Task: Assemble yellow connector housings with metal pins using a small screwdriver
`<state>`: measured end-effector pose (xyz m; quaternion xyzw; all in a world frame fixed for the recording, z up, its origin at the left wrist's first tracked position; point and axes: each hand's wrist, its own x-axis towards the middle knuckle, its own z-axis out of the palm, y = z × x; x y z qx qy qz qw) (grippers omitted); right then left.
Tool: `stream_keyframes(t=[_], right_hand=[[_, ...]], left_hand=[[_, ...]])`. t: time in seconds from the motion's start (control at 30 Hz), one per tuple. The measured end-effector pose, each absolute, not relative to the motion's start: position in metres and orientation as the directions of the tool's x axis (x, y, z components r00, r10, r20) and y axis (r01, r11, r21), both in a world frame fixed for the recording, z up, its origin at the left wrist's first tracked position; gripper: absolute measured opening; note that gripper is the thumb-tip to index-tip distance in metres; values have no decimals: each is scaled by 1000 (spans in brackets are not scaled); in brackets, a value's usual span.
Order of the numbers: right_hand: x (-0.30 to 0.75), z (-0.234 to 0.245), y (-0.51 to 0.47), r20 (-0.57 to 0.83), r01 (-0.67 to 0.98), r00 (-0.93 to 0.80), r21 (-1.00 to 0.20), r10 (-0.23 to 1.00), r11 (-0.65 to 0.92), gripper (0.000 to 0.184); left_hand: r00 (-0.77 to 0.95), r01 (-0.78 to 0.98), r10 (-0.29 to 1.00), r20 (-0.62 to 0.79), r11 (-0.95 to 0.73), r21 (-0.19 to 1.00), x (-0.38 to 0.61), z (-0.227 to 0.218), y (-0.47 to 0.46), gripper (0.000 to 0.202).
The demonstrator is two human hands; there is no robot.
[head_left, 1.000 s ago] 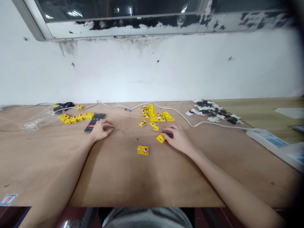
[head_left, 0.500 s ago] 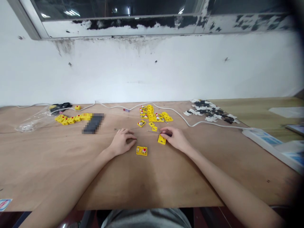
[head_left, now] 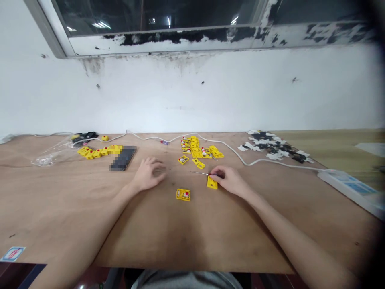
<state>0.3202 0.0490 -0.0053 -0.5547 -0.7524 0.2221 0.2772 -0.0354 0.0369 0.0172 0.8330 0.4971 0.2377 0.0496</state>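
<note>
My left hand (head_left: pixel 149 174) hovers low over the table, holding nothing, its fingers apart and slightly curled. A tiny dark piece (head_left: pixel 173 184) lies just right of its fingertips; I cannot make out its kind. Between thumb and fingers of my right hand (head_left: pixel 227 178) is a screwdriver (head_left: pixel 199 173), its thin metal shaft pointing left and its handle mostly hidden. Right below those fingertips lies a yellow plastic casing half (head_left: pixel 212 183). In front, between the hands, sits an open yellow casing (head_left: pixel 183 194) with a red button and small parts inside.
Several yellow casing parts (head_left: pixel 195 147) cluster farther back. Assembled yellow boxes with red buttons (head_left: pixel 97 153) line up at left beside a blurred dark slab (head_left: pixel 123 157). Black and white pieces (head_left: pixel 272 145) are heaped at right. A white cable (head_left: pixel 222 141) runs along the back to a power strip (head_left: pixel 349 186).
My left hand has drawn back to the left from the small dark piece and its fingers have spread. The right hand keeps the screwdriver beside the casing half. The whole view has shifted slightly.
</note>
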Motion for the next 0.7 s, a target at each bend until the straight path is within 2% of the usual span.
stream_keyframes(t=[0.07, 0.13, 0.2, 0.27, 0.33, 0.43, 0.57, 0.63, 0.7], right_hand=[[320, -5, 49, 156, 704, -219, -658, 963, 267, 12], [319, -4, 48, 168, 713, -214, -646, 962, 272, 14], [318, -1, 47, 194, 735, -227, -609, 954, 299, 17], [317, 1, 47, 219, 759, -236, -567, 947, 320, 23], [318, 2, 47, 226, 783, -210, -544, 951, 302, 29], [322, 3, 49, 214, 810, -167, -527, 962, 258, 28], [330, 5, 50, 104, 804, -206, -548, 973, 229, 22], [334, 7, 49, 51, 791, -230, -572, 972, 217, 24], [336, 10, 48, 17, 776, -248, -595, 969, 209, 26]], left_hand=[[211, 925, 870, 445, -325, 195, -61, 25, 46, 39], [26, 986, 860, 510, -105, 128, -88, 27, 55, 57], [-105, 993, 853, 511, 62, 101, -110, 25, 62, 71], [-173, 985, 882, 438, 158, 69, -125, 20, 67, 77], [-175, 983, 910, 375, 180, 21, -134, 15, 70, 81], [-112, 990, 921, 373, 136, -38, -138, 12, 72, 84], [-83, 993, 939, 333, 105, -49, -137, 15, 69, 87], [-57, 996, 903, 425, 78, -33, -131, 19, 66, 92], [24, 1000, 845, 535, -26, -4, -120, 23, 63, 88]])
